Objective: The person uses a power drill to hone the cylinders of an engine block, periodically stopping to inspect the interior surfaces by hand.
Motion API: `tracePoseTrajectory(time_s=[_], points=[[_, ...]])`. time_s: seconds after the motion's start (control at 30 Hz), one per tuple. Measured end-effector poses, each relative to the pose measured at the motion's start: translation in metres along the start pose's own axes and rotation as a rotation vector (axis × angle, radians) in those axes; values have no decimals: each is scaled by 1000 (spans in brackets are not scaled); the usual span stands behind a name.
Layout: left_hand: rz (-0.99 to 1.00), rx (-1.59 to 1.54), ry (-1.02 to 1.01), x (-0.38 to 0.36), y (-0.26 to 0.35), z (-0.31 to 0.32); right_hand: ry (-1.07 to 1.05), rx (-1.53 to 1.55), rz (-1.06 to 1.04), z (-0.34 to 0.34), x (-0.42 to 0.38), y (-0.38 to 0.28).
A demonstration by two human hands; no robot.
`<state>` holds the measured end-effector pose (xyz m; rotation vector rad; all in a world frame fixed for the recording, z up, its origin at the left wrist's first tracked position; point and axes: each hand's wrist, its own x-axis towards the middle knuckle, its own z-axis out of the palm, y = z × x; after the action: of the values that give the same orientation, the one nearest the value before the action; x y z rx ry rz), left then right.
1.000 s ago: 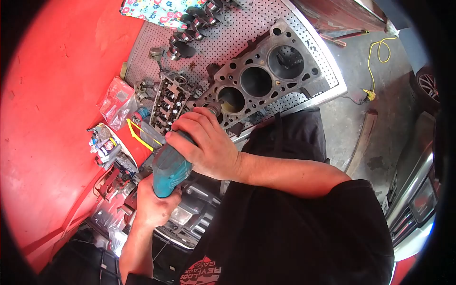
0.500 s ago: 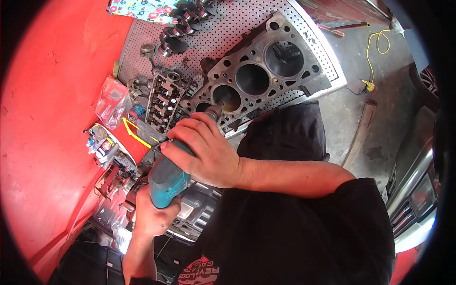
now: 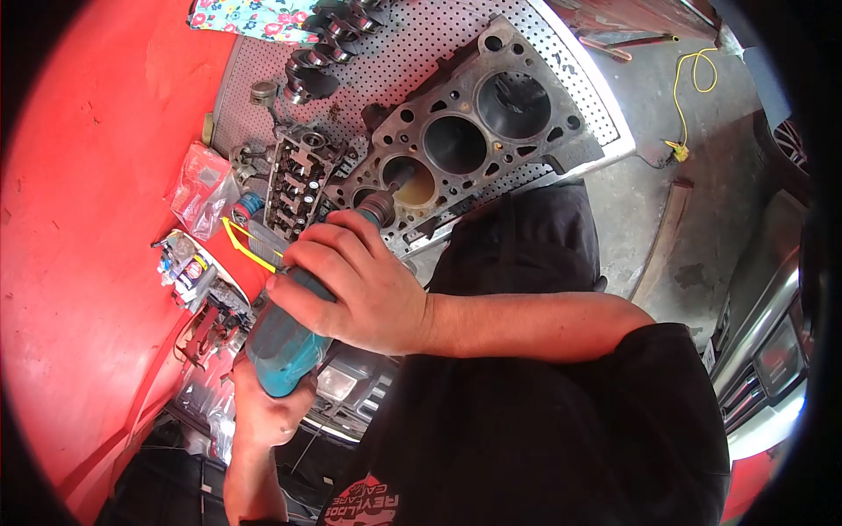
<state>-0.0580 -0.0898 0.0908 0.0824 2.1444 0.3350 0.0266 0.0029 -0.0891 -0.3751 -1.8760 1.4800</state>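
Observation:
My right hand [image 3: 360, 285] is wrapped over the front body of a teal and black power drill [image 3: 285, 346]. Lower down, my left hand [image 3: 272, 403] grips the drill's rear end, where its fingers are partly hidden. From the chuck [image 3: 377, 209] a thin shaft [image 3: 401, 178] reaches into one cylinder bore of an engine block [image 3: 526, 149]. Whatever is on the shaft's far end is hidden in the bore. That bore's wall looks wet and amber, while two bores farther up look dark. Another bore is partly covered by the chuck and my right hand.
The block lies on a perforated metal surface [image 3: 395, 83], with a crankshaft [image 3: 320, 57], a piston [image 3: 263, 92] and a cylinder head [image 3: 298, 184]. Floral cloth [image 3: 254, 17] is at the back. A red wall [image 3: 79, 219] stands left; a yellow cord [image 3: 675, 105] lies on the floor.
Both hands and the drill have drawn back from the block, down and left. More of the shaft shows outside the bore. The whole view has shifted slightly.

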Motion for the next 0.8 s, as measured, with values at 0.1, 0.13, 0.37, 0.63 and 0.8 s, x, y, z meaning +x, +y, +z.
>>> tracePoseTrajectory(time_s=[0.1, 0.13, 0.37, 0.63, 0.8], points=[[-25, 71, -57, 4, -1, -1, -7, -4, -3, 3, -4, 6], [-27, 79, -69, 5, -2, 0, -10, -8, -5, 2, -5, 7], [-4, 56, -78, 12, -12, 3, -31, -24, 10, 1, -8, 12], [-60, -11, -65, 18, -11, 11, -48, -64, -9, 2, -11, 20], [-32, 33, -83, 19, -12, 11, -72, -61, 7, 2, -15, 19]])
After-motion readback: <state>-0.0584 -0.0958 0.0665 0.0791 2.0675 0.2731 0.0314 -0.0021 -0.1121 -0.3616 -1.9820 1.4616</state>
